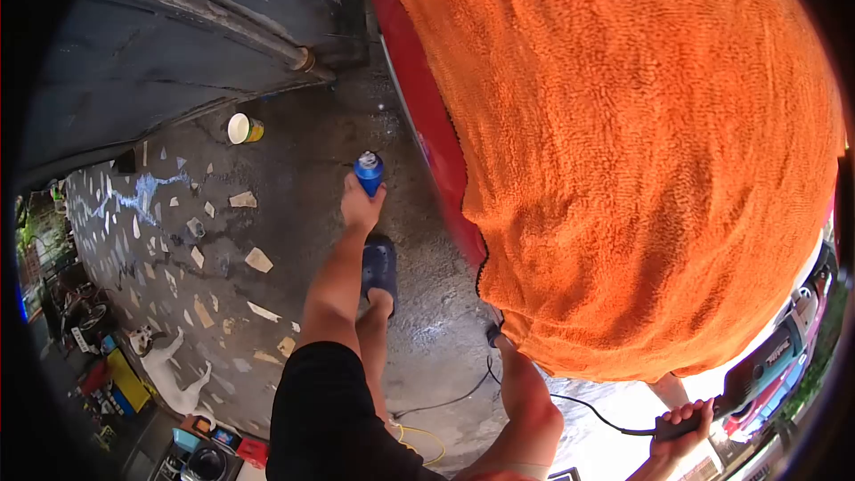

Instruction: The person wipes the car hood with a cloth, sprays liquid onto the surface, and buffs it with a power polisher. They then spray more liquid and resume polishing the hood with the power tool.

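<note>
My left hand (359, 208) is closed around a blue can (370, 180) with a silvery top, held out over the concrete floor. At the lower right, my right hand (688, 426) grips the dark rear handle of a teal corded power tool (762, 369), shaped like a polisher or grinder. Its working head cannot be made out. A black cord (614, 425) trails from the handle toward my legs. Beside the tool, an orange towel (623, 142) is draped over a red car panel (435, 138) and fills much of the right side.
A white-and-yellow tub (245, 129) lies tipped on the floor by a dark metal gate (196, 44). A white dog (174, 370) lies at the lower left, near toolboxes and clutter. A yellow cable (432, 445) crosses the floor by my feet.
</note>
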`<action>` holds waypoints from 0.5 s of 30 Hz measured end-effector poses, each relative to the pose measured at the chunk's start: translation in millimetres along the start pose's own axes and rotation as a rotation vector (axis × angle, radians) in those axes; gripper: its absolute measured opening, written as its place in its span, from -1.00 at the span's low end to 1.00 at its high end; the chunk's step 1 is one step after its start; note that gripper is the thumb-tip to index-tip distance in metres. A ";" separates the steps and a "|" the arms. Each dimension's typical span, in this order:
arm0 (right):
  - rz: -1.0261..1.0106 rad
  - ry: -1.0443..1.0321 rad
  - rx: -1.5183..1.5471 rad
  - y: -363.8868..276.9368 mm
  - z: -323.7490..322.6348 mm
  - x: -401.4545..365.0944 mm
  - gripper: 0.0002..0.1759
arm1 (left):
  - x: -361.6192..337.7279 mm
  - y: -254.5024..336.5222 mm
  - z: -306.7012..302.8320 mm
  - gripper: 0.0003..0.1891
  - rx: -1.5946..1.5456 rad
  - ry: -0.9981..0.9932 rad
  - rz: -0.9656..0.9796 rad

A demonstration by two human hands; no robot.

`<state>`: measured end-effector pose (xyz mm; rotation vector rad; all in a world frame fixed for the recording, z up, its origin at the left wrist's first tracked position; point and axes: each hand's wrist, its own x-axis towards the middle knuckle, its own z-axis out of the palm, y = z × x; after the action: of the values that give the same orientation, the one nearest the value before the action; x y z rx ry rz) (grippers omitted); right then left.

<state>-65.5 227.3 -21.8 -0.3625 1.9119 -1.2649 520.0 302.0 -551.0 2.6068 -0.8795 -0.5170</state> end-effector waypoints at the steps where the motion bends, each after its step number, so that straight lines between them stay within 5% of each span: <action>1: 0.017 0.003 0.019 2.0 -3.5 -0.6 -0.62 | 3.5 4.7 -7.3 -0.30 -0.180 0.053 0.012; 4: 0.044 0.017 0.045 2.9 -0.6 -0.6 -0.62 | 14.3 23.4 -20.8 -0.39 -0.629 0.220 -0.016; 8: 0.062 0.051 0.070 12.9 -17.6 8.4 -0.65 | 7.4 37.6 -19.3 -0.24 -0.592 0.213 -0.273; 15: 0.031 -0.092 0.024 35.0 -34.6 4.2 -0.72 | 3.2 16.9 -15.6 -0.03 -0.497 0.140 -0.260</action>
<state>-87.6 263.0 -47.9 -0.3710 1.8165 -1.2291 520.7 290.5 -530.9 2.2666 -0.3125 -0.5317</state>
